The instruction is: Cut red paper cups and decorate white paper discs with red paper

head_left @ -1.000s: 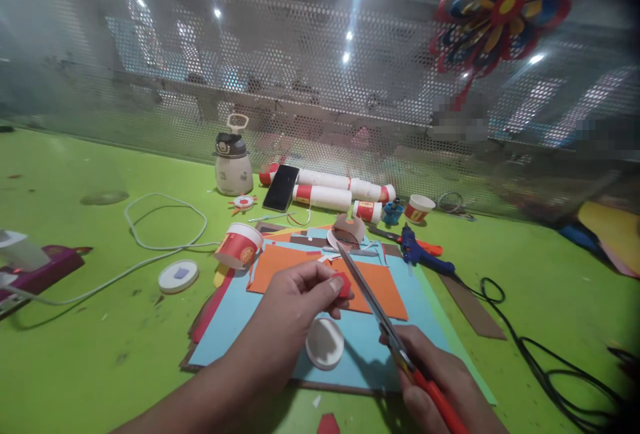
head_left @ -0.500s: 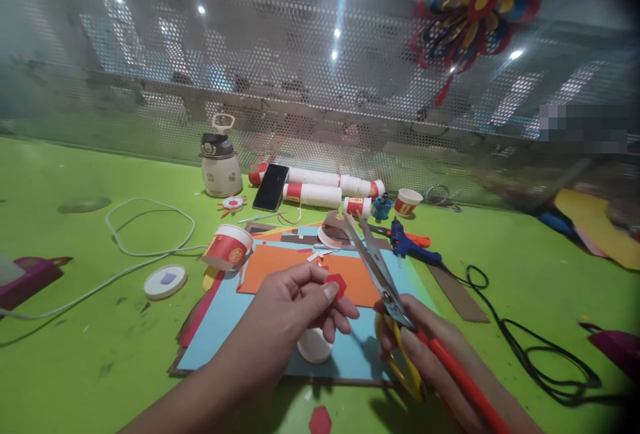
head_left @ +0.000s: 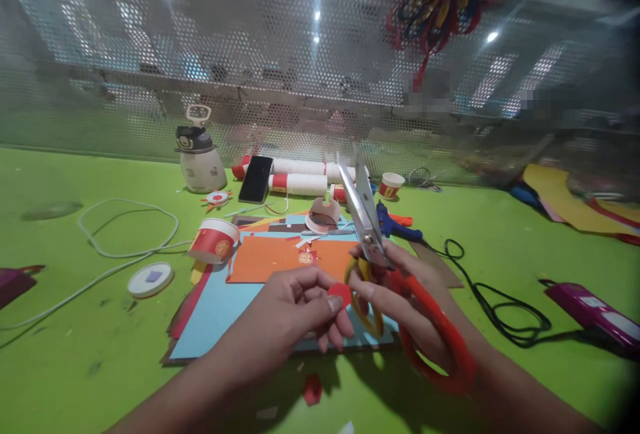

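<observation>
Between the thumb and fingers of my left hand (head_left: 305,311) is a small red paper piece (head_left: 340,295). My right hand (head_left: 400,287) grips a pair of scissors (head_left: 367,221) with one yellow and one red handle; the blades point up and away, slightly apart. Fingertips of the right hand come close to the red piece; whether they touch it I cannot tell. Under the hands lie blue paper (head_left: 215,314) and an orange sheet (head_left: 265,259). Another red paper piece (head_left: 313,389) rests on the green table near me.
A tipped red-and-white paper cup (head_left: 214,241) and a white lid (head_left: 151,279) lie to the left. Farther back are a bottle (head_left: 200,164), a phone (head_left: 256,179) and stacked cups (head_left: 300,185). A blue glue gun (head_left: 397,222) with its black cord (head_left: 483,311) lies right.
The scissors have turned more upright and come nearer my left hand, showing their red handle loop. My left hand still pinches the red piece. The whole view has shifted a little.
</observation>
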The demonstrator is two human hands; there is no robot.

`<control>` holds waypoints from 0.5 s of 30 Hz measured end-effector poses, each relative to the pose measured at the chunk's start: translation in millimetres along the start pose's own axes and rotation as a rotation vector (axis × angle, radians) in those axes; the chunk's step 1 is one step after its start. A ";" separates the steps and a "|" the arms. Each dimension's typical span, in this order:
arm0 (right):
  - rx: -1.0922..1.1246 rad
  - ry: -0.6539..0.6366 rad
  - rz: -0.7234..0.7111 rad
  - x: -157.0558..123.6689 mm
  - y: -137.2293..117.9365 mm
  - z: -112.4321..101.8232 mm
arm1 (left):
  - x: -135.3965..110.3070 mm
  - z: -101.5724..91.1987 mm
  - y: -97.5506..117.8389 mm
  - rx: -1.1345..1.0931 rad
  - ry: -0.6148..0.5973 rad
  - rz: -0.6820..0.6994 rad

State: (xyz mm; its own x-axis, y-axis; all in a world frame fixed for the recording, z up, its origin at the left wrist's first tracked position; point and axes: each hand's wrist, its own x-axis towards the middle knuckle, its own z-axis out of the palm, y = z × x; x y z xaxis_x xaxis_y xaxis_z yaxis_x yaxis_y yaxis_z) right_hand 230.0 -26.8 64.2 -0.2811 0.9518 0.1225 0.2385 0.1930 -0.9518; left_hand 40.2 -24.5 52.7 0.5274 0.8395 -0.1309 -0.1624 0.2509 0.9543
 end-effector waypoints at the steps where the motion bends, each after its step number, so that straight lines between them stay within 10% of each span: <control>1: 0.005 -0.010 -0.018 0.6 0.5 2.1 | -0.7 1.1 0.5 0.023 -0.014 -0.019; 15: 0.212 -0.024 0.080 2.9 7.3 10.6 | 5.3 5.4 -5.4 0.072 0.124 -0.030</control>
State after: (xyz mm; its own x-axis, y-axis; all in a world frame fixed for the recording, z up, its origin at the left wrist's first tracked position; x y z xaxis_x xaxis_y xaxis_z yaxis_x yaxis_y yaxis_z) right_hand 221.0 -25.1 54.6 -0.2919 0.9556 0.0399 0.0607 0.0601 -0.9963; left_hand 48.4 -24.0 48.3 0.4237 0.8862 -0.1875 -0.0851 0.2451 0.9658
